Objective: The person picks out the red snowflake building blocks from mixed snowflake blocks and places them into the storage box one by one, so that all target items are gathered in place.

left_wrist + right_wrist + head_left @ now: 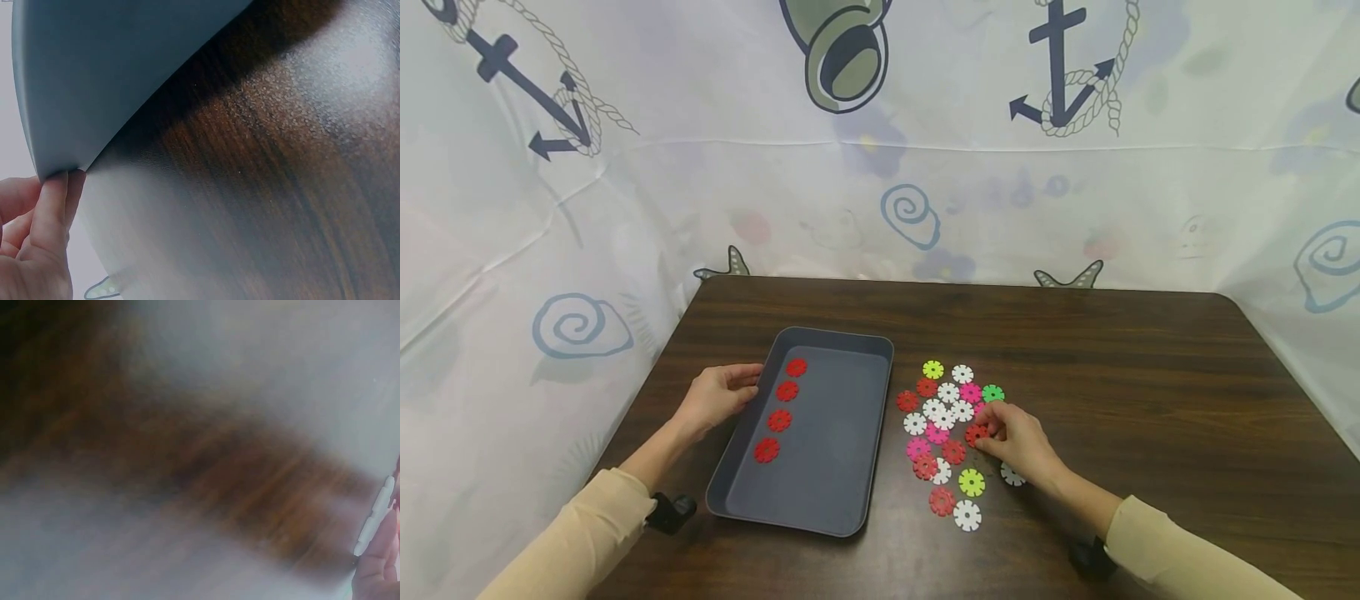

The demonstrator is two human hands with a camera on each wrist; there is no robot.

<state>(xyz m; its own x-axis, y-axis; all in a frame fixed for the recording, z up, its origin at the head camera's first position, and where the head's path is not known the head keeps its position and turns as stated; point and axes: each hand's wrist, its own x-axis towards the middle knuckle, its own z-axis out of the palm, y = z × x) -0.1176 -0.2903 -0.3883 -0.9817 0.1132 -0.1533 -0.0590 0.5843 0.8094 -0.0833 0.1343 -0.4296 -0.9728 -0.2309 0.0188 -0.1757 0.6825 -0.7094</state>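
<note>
My left hand (718, 400) touches the left rim of a dark grey tray (842, 508) with its fingertips, fingers fairly straight. In the left wrist view, fingers (47, 225) meet the outer wall of the tray (94, 75). Inside the tray, several red notched discs (779, 420) form a column along the left side. My right hand (1018, 442) pinches a red notched disc (976, 435) between thumb and fingers, at the right edge of a loose spread of discs. A white disc (1012, 474) lies close under that hand.
Discs in white (967, 515), pink (918, 449), yellow-green (972, 482), green (992, 392) and red (942, 502) lie scattered right of the tray, some overlapping. The brown wooden table (1150, 383) backs onto a printed cloth (985, 217).
</note>
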